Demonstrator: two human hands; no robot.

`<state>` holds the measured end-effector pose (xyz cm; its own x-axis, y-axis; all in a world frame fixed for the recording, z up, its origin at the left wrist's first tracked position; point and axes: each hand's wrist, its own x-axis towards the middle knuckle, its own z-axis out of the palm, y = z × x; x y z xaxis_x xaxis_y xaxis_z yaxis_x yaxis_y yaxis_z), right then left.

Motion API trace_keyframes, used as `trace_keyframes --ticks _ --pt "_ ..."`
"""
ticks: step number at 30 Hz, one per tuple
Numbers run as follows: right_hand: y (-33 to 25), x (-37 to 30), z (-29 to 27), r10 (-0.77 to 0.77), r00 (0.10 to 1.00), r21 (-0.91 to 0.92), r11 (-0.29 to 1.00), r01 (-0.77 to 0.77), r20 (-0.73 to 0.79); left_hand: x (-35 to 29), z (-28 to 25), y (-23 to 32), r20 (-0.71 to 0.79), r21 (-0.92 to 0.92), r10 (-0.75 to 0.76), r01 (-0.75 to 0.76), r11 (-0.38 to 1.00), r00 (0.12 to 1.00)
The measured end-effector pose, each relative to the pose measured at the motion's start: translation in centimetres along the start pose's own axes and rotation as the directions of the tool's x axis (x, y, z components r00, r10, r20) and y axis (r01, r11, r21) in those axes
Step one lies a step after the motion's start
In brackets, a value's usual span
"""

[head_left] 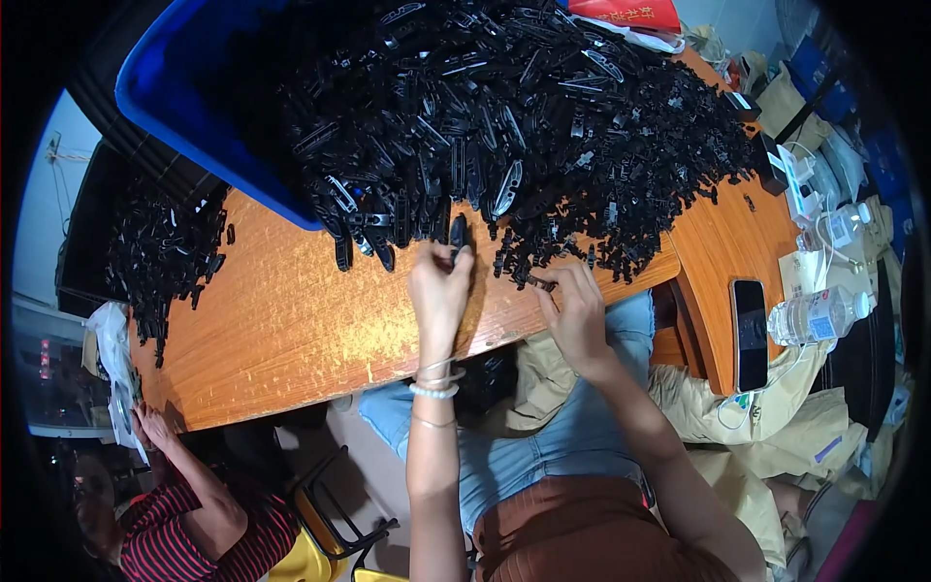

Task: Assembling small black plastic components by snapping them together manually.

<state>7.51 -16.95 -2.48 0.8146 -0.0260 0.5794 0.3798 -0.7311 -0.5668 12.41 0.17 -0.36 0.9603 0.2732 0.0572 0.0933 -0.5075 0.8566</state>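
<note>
Between the thumb and fingers of my left hand [441, 286] is a long, rounded black plastic piece [459, 233], held upright at the near edge of a big heap of similar long black pieces [417, 126]. To the right, my right hand [579, 315] pinches a small dark part [539, 283] beside a pile of small black plastic parts [621, 213]. Both hands are apart, over the front of the wooden table [310, 310]. What the parts belong to cannot be made out.
A blue bin [208, 160] lies tipped behind the heap. More black pieces [175, 242] are piled at the far left, where a person in a striped top [213, 519] sits. On the right are a phone [750, 335], plastic bottles [819, 315] and tan sacks [713, 403].
</note>
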Motion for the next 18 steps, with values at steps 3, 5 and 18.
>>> trace_keyframes --ticks 3,5,18 --pt "0.3 -0.8 -0.5 0.097 0.994 0.107 0.989 -0.101 0.039 -1.7 -1.1 -1.2 0.039 -0.451 -0.03 0.045 0.891 0.999" --pt "0.6 -0.9 -0.9 0.137 0.988 0.145 0.979 -0.146 0.07 -3.4 -1.6 -0.9 0.04 -0.496 0.016 0.006 0.869 0.999" --pt "-3.8 0.3 -6.2 0.024 0.99 0.54 0.836 -0.097 0.139 -9.8 -2.3 2.1 0.296 -0.547 0.048 0.129 0.827 0.954"
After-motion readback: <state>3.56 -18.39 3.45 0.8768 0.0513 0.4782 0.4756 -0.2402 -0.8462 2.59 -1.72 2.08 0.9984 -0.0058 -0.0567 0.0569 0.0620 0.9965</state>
